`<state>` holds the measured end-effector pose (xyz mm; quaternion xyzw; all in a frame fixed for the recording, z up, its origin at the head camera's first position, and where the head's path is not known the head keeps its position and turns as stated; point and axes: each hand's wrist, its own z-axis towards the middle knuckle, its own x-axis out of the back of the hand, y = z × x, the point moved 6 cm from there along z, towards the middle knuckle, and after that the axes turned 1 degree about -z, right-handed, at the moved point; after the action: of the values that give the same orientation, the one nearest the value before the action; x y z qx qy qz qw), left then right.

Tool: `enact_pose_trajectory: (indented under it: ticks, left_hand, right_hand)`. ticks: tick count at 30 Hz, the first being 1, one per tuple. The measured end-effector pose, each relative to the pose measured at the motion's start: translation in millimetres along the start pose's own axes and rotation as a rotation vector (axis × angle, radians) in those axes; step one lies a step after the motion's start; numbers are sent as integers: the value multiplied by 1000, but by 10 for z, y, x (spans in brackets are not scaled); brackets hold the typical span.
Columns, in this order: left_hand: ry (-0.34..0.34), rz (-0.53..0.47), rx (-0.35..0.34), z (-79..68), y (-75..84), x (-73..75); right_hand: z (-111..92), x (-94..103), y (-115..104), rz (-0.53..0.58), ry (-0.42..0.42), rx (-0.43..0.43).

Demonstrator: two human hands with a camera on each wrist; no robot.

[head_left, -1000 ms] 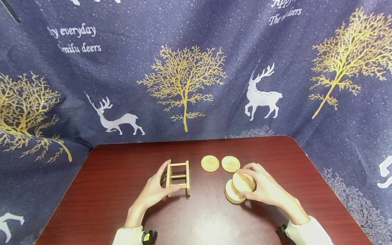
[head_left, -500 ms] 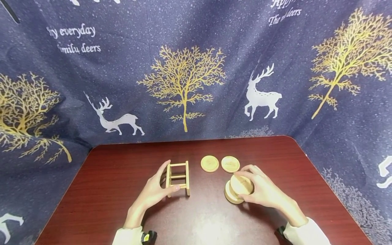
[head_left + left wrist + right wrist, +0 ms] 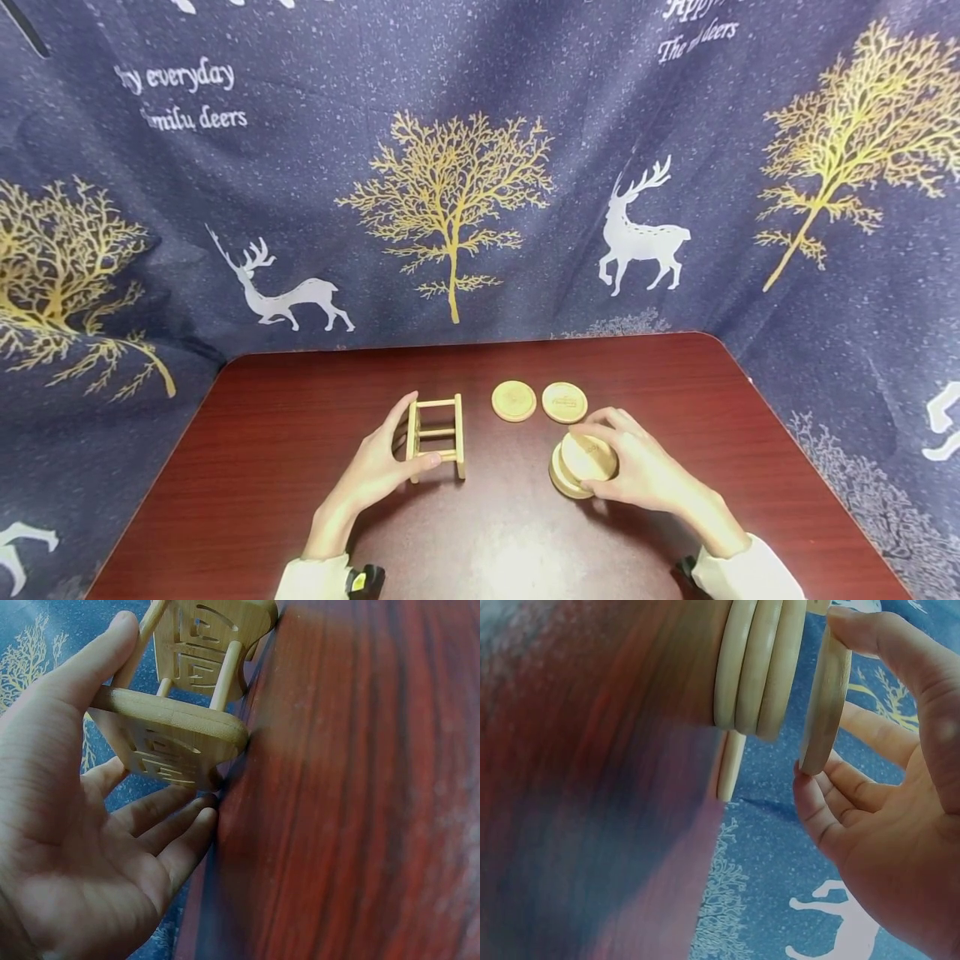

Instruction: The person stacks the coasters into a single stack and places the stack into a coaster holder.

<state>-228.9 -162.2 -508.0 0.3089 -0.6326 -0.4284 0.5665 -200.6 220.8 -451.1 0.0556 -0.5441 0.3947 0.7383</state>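
Note:
My left hand (image 3: 371,468) grips a pale wooden coaster rack (image 3: 459,435) standing on the table, thumb across a front bar and fingers at its left side. In the left wrist view, the rack's side panel (image 3: 176,742) shows cut-out patterns, with round dowels joining it to the other panel. My right hand (image 3: 647,465) pinches a round wooden coaster (image 3: 589,458) by its edge, thumb at the near side. Just below it is a stack of coasters (image 3: 564,487). The right wrist view shows a gap between the held coaster (image 3: 826,701) and the stack (image 3: 761,671).
Two more coasters, a left one (image 3: 513,401) and a right one (image 3: 565,402), lie flat behind the stack. The table (image 3: 285,417) is dark red-brown wood. A blue cloth (image 3: 480,217) with deer and trees hangs behind its far edge.
My right hand has brought its coaster slightly left and more squarely over the stack, and the coaster has tipped flatter. The left hand and the rack stay put.

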Motion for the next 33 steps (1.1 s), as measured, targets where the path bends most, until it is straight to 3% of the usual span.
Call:
enact_pose_trajectory:
  ticks: [33]
  left_hand:
    - [-4, -18, 11, 18, -21, -11]
  right_hand:
    - [6, -142, -20, 19, -76, -25]
